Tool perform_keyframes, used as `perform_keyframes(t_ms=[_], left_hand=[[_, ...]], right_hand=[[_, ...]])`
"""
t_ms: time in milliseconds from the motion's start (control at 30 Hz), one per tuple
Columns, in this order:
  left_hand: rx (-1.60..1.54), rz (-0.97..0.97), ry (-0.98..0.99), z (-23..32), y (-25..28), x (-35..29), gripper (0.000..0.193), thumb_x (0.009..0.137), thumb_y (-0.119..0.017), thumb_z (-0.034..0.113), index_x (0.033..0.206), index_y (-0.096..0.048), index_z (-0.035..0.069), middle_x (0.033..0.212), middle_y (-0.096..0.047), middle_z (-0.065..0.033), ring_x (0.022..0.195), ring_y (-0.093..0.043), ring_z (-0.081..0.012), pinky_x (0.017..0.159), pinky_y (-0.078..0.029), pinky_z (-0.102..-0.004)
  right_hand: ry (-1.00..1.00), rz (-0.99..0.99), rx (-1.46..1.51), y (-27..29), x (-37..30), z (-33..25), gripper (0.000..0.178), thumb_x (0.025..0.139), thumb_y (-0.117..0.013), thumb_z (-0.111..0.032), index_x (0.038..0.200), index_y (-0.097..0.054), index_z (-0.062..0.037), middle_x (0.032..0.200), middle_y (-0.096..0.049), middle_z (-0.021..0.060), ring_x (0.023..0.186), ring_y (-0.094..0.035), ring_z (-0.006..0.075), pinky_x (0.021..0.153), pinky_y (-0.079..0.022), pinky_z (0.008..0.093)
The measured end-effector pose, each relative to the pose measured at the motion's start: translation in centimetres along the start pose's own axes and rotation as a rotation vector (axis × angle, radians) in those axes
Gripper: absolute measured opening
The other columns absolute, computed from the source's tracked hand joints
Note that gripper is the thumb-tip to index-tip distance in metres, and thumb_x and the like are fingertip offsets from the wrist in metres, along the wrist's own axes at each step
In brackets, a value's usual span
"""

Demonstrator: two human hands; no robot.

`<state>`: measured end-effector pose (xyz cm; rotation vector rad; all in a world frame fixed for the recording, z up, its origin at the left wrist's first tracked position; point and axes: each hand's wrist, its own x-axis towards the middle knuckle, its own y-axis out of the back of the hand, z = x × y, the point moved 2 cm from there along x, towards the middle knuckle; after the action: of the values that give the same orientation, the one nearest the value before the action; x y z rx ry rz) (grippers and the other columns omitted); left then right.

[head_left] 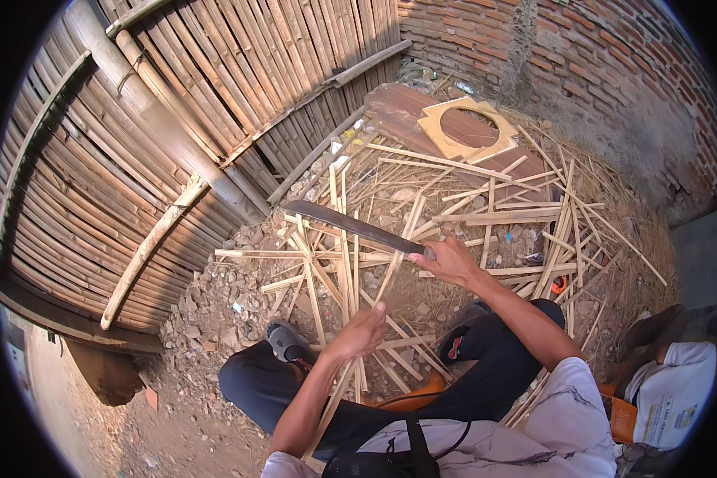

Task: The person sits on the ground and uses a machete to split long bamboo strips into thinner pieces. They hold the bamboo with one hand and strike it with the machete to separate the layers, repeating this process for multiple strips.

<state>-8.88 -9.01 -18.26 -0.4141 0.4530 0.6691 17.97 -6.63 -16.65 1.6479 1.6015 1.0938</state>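
My right hand (452, 261) is closed round the handle of a machete (350, 225). Its long dark blade points left, crossing a pale split-bamboo strip (390, 275). My left hand (360, 333) grips this strip lower down, above my lap, and the strip slants from there up to the blade. Whether the edge touches or bites into it, I cannot tell. Many more bamboo strips (344, 263) lie crisscrossed on the ground in front of my feet and under my hands.
A bamboo wall (215, 80) stands at left, a brick wall (597, 72) at far right. A brown board (394, 119) carries a yellowish panel (499, 145) with a round hole. Rubble (215, 307) covers the ground. White printed cloth (681, 390) lies right; something orange (422, 396) shows between my legs.
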Motion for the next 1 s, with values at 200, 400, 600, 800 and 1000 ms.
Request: perform_keyframes(t_ms=[200,400,600,800,1000], left_hand=[[0.065,0.043,0.008,-0.7,-0.1,-0.5,0.055,0.11,-0.032,0.052,0.071,-0.038,0.013,0.055,-0.032,0.005,0.042,-0.028,-0.0082,0.039,-0.025,-0.0277],[0.061,-0.017,-0.012,-1.1,0.0,0.3,0.055,0.11,-0.032,0.051,0.071,-0.038,0.013,0.055,-0.033,0.0049,0.042,-0.029,-0.0082,0.04,-0.026,-0.0281],[0.094,0.033,-0.029,-0.4,-0.3,-0.3,0.055,0.111,-0.032,0.05,0.071,-0.038,0.012,0.055,-0.032,0.005,0.042,-0.029,-0.0081,0.04,-0.026,-0.0278],[0.066,-0.08,-0.045,0.2,-1.0,-1.4,0.057,0.11,-0.034,0.053,0.071,-0.039,0.012,0.056,-0.033,0.0044,0.046,-0.031,-0.0085,0.042,-0.027,-0.0285],[0.235,0.123,-0.099,-1.0,0.7,-0.2,0.061,0.109,-0.031,0.056,0.072,-0.042,0.009,0.059,-0.037,0.0022,0.051,-0.032,-0.0104,0.049,-0.03,-0.0309]], right_hand=[[-0.041,-0.047,0.032,0.1,0.4,0.6,0.068,0.093,-0.055,-0.066,0.087,-0.071,0.0001,0.06,-0.061,0.0224,0.063,-0.066,0.0419,0.063,-0.052,0.0492],[-0.134,0.004,-0.019,1.7,0.7,2.3,0.069,0.094,-0.053,-0.066,0.101,-0.075,-0.0003,0.065,-0.063,0.0221,0.064,-0.065,0.0423,0.065,-0.051,0.0504],[0.072,-0.065,-0.09,0.1,-0.4,-0.2,0.07,0.092,-0.054,-0.068,0.101,-0.075,-0.0015,0.065,-0.064,0.0195,0.063,-0.065,0.0406,0.064,-0.051,0.0491],[-0.584,0.236,0.051,3.2,2.3,15.2,0.074,0.092,-0.055,-0.068,0.075,-0.064,0.0033,0.057,-0.056,0.0181,0.058,-0.058,0.0367,0.062,-0.047,0.0477],[-0.929,0.392,0.764,1.6,0.0,18.7,0.059,0.09,-0.061,-0.065,0.066,-0.048,-0.013,0.053,-0.042,-0.001,0.043,-0.041,0.0121,0.043,-0.035,0.0312]])
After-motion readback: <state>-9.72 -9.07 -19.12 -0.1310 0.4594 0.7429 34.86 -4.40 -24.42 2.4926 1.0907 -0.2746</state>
